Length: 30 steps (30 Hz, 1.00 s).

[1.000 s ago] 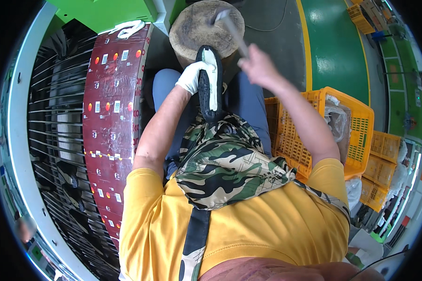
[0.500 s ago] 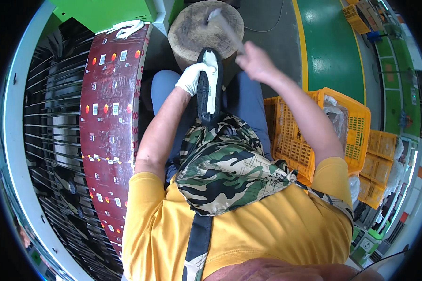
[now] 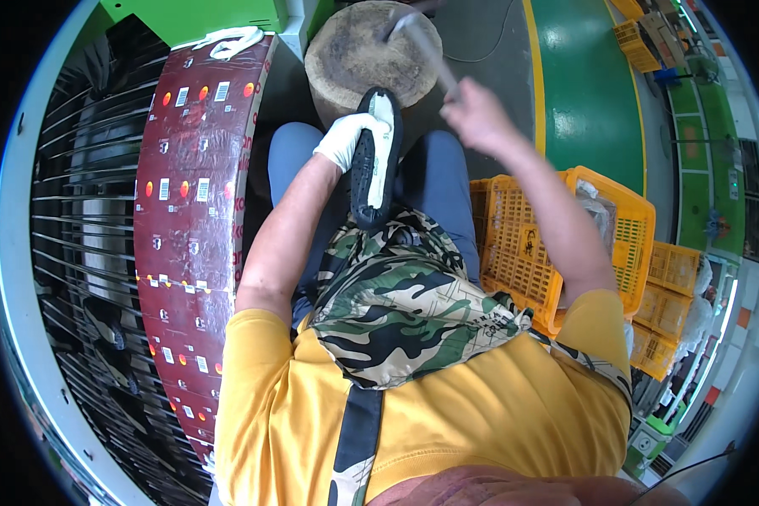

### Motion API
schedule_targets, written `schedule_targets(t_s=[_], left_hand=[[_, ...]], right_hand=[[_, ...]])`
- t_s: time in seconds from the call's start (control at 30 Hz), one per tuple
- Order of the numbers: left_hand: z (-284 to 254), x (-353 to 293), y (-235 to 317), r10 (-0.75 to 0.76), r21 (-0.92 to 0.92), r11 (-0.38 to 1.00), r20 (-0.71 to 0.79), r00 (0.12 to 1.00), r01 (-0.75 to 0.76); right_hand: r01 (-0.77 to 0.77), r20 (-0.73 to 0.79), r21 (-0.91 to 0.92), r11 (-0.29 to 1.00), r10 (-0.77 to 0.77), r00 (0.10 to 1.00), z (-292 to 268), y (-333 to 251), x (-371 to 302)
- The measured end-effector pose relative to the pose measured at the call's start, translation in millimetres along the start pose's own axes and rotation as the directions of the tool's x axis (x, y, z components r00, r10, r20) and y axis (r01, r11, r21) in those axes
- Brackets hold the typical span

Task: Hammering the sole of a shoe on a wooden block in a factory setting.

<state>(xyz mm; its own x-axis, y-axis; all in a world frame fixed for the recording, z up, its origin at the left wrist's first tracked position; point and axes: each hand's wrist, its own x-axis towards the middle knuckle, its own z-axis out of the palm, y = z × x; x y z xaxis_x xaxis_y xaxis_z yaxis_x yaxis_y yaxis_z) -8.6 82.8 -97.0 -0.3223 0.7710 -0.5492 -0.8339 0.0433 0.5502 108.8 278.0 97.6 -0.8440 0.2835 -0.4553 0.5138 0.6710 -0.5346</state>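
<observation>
Between my knees, my left hand (image 3: 344, 140), in a white glove, grips a black shoe (image 3: 365, 179) with its underside up. A long white strip (image 3: 381, 156) runs along the middle of that underside. The fingers wrap over the shoe's left side, near its far end. My bare right hand (image 3: 483, 116) is raised to the right of the shoe, closed around the handle of a hammer (image 3: 431, 57). Motion blurs the hammer; its head lies over the wooden stump (image 3: 337, 63) in the picture, apart from the shoe. Whether the shoe touches the stump, I cannot tell.
Maroon printed cardboard (image 3: 196, 152) covers a surface on my left, with white gloves (image 3: 232, 42) at its far end. Beyond it is a rack of dark rods (image 3: 84, 223). Yellow plastic crates (image 3: 514, 244) stand close on my right, beside a green floor strip (image 3: 590, 101).
The hammer and my right hand have shifted a little right and nearer to me. My left hand holds the shoe in almost the same place; the whole view has moved slightly.
</observation>
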Motion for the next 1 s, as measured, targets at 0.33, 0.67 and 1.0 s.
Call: schedule_targets(t_s=[0.33,0.67,1.0], left_hand=[[15,-16,10,0.057,0.059,0.997,-0.161,0.985,-0.048],[16,-5,7,0.04,0.055,0.998,-0.131,0.991,-0.033],[14,-2,9,0.092,0.138,0.988,-0.144,0.985,-0.072]], right_hand=[[0.715,-0.872,0.234,0.659,-0.184,0.454,-71,-32,-7],[0.475,-0.781,0.312,0.823,-0.062,0.621,-127,-78,-51],[0.285,-0.388,0.049,0.957,-0.245,0.889,-13,43,-6]])
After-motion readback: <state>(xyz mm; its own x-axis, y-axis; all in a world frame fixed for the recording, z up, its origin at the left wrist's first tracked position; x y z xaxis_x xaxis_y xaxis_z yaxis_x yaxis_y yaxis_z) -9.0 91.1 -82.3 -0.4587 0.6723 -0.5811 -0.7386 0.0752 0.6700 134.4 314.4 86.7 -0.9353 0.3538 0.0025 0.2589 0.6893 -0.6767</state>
